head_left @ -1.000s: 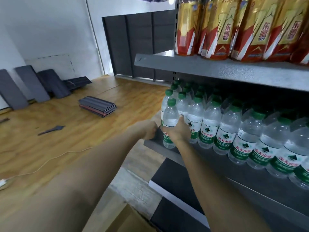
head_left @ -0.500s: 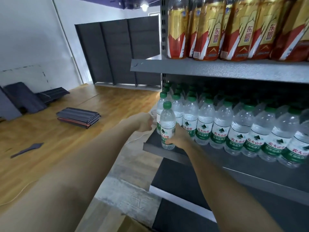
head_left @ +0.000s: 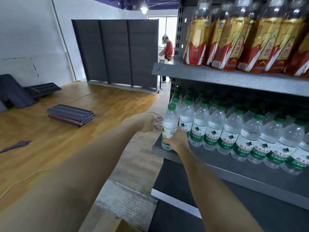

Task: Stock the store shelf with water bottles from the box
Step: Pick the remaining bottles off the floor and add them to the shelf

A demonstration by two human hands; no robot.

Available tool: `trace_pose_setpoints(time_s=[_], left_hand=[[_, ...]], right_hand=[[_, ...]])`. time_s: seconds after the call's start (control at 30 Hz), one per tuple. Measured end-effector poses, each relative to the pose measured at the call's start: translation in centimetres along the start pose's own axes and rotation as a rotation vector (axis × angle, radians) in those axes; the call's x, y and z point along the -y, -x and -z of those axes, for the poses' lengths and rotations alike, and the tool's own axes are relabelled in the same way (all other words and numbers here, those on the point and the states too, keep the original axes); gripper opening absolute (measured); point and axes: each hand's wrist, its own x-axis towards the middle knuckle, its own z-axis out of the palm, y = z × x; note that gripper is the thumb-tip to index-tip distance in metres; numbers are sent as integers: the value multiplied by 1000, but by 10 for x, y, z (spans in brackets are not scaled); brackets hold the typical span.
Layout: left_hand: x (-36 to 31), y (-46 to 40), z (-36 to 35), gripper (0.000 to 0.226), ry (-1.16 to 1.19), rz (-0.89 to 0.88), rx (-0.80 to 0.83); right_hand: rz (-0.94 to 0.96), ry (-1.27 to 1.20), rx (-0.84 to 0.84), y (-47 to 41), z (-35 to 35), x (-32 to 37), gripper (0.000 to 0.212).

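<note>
Clear ribbed bottle (head_left: 169,129) gripped by right hand (head_left: 178,139).

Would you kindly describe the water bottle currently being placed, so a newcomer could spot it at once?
Find the grey metal shelf below the row of red-and-gold drink bottles. At its left end stands a clear plastic water bottle with a green cap. Unlike the other lined-up water bottles, it stands in front of the row at the shelf's corner, held low by the right hand.
</note>
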Motion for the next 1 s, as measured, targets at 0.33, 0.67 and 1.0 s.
trace_pose_setpoints(time_s=[0.33,0.67,1.0], left_hand=[[-6,-22,1,44,329,15,-4],[-28,-86,-53,101,823,207,-166],[-59,-70,-38,84,798,263,-354]], right_hand=[[-3,-3,146,-5,7,-8,88],[5,157,282,2,58,-12,41],[-23,242,316,5,66,-14,47]])
